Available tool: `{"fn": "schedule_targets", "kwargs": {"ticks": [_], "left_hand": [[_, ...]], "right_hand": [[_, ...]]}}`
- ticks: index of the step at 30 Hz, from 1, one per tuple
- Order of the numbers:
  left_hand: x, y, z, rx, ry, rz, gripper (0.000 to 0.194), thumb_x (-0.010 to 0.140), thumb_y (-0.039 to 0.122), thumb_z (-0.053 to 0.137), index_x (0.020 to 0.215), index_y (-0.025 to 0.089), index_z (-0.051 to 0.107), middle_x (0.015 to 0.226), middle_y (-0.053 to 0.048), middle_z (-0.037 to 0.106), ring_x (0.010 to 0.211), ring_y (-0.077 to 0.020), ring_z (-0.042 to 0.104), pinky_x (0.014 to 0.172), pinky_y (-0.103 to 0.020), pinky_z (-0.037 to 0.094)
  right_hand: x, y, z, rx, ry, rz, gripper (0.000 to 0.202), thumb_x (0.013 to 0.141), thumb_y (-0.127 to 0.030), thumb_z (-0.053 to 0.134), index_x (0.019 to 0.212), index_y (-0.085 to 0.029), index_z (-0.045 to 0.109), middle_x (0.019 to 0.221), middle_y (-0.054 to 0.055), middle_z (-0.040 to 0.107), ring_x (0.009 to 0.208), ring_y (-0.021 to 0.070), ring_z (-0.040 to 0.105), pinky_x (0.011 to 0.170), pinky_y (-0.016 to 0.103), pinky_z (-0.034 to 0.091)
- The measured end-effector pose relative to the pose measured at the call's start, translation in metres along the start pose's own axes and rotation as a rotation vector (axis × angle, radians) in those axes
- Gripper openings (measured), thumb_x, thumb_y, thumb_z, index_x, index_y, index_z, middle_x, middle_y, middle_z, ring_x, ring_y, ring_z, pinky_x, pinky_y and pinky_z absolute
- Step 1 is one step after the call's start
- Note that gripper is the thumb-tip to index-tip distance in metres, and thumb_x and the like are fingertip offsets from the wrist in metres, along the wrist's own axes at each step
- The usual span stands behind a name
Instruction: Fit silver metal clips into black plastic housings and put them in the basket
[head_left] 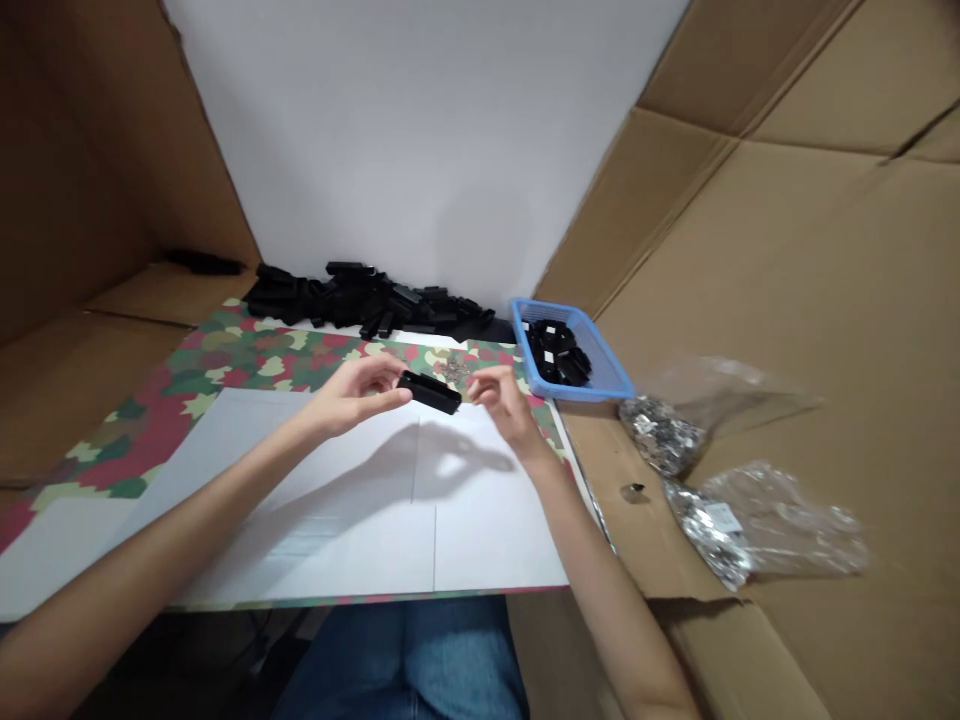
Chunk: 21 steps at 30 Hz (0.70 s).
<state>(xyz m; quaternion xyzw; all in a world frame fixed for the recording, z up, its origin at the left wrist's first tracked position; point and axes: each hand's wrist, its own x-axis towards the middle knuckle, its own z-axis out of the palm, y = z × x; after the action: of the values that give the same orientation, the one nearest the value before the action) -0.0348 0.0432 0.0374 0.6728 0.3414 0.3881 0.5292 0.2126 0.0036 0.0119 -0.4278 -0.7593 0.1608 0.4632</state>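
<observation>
My left hand [367, 392] grips one end of a black oblong part [430, 392], held above the white sheets [360, 500] between thumb and fingers. Just right of the part is my right hand [501, 396], apart from it, with its fingertips pinched together; anything between them is too small to make out. Behind the hands, a small scatter of tiny metal pieces [454, 370] lies on the camouflage-patterned cloth [255, 352].
A long heap of black parts [367, 300] lies along the white wall. At the right back stands a blue basket [611, 375] holding black parts. Clear bags of shiny metal pieces [664, 435] [716, 530] rest on cardboard to the right. Cardboard walls rise on both sides.
</observation>
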Motion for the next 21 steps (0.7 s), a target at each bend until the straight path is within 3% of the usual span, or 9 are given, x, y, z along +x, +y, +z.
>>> {"fn": "schedule_targets", "kwargs": {"ticks": [3,5,6,8,10,13,18,21], "left_hand": [[-0.029,0.019,0.000,0.256,0.066,0.161,0.024,0.070,0.038,0.075,0.088,0.025,0.067,0.083,-0.002,0.061,0.080,-0.0209,0.055,0.074,-0.033,0.042],[-0.057,0.023,0.002,0.316,0.144,0.195,0.023,0.071,0.039,0.073,0.091,0.030,0.067,0.083,-0.001,0.060,0.081,-0.0244,0.054,0.075,-0.037,0.041],[-0.072,0.021,0.005,0.294,0.127,0.190,0.023,0.071,0.037,0.072,0.093,0.034,0.067,0.085,-0.001,0.062,0.082,-0.0263,0.055,0.074,-0.040,0.042],[-0.100,0.012,0.015,0.199,0.126,0.169,0.025,0.072,0.033,0.068,0.096,0.040,0.066,0.084,-0.001,0.064,0.080,-0.0289,0.056,0.068,-0.043,0.044],[-0.122,-0.002,0.030,0.122,0.129,0.130,0.029,0.070,0.032,0.068,0.097,0.041,0.067,0.084,-0.001,0.065,0.079,-0.0306,0.057,0.062,-0.044,0.045],[-0.142,-0.016,0.057,0.017,0.138,0.030,0.023,0.071,0.027,0.070,0.093,0.033,0.068,0.085,-0.002,0.064,0.077,-0.0260,0.059,0.063,-0.037,0.048],[-0.161,-0.013,0.088,-0.224,0.155,-0.135,0.019,0.083,0.039,0.065,0.095,0.024,0.062,0.083,-0.002,0.058,0.076,-0.0189,0.056,0.067,-0.026,0.046],[-0.167,-0.009,0.090,-0.229,0.014,-0.119,0.019,0.088,0.040,0.060,0.098,0.024,0.060,0.085,-0.002,0.056,0.079,-0.0172,0.053,0.071,-0.024,0.042]], "right_hand": [[-0.022,-0.024,-0.065,-0.240,0.183,0.069,0.025,0.091,-0.048,0.053,0.094,-0.024,0.059,0.086,0.003,0.064,0.080,0.0186,0.064,0.072,0.031,0.052],[-0.058,-0.036,-0.106,-0.391,0.459,0.132,0.022,0.092,-0.043,0.052,0.092,-0.023,0.061,0.089,0.003,0.064,0.083,0.0195,0.062,0.076,0.033,0.050],[-0.081,-0.039,-0.122,-0.463,0.586,0.197,0.023,0.093,-0.042,0.049,0.093,-0.023,0.060,0.090,0.004,0.063,0.082,0.0196,0.062,0.077,0.034,0.049],[-0.128,-0.037,-0.142,-0.650,0.731,0.373,0.025,0.092,-0.043,0.048,0.091,-0.021,0.059,0.083,0.005,0.062,0.076,0.0206,0.060,0.075,0.036,0.048],[-0.167,-0.025,-0.144,-0.815,0.653,0.593,0.030,0.091,-0.045,0.043,0.093,-0.019,0.057,0.085,0.008,0.063,0.078,0.0228,0.059,0.075,0.038,0.048],[-0.194,-0.002,-0.127,-0.880,0.544,0.665,0.032,0.084,-0.047,0.050,0.092,-0.018,0.058,0.080,0.009,0.061,0.079,0.0259,0.057,0.079,0.043,0.046],[-0.171,0.008,-0.101,-1.059,0.283,0.771,0.028,0.087,-0.039,0.046,0.095,-0.016,0.059,0.100,0.018,0.057,0.100,0.0361,0.049,0.086,0.055,0.038],[-0.148,-0.014,-0.085,-0.970,0.115,0.678,0.019,0.090,-0.032,0.044,0.090,-0.018,0.057,0.095,0.013,0.057,0.092,0.0284,0.053,0.084,0.045,0.042]]}}
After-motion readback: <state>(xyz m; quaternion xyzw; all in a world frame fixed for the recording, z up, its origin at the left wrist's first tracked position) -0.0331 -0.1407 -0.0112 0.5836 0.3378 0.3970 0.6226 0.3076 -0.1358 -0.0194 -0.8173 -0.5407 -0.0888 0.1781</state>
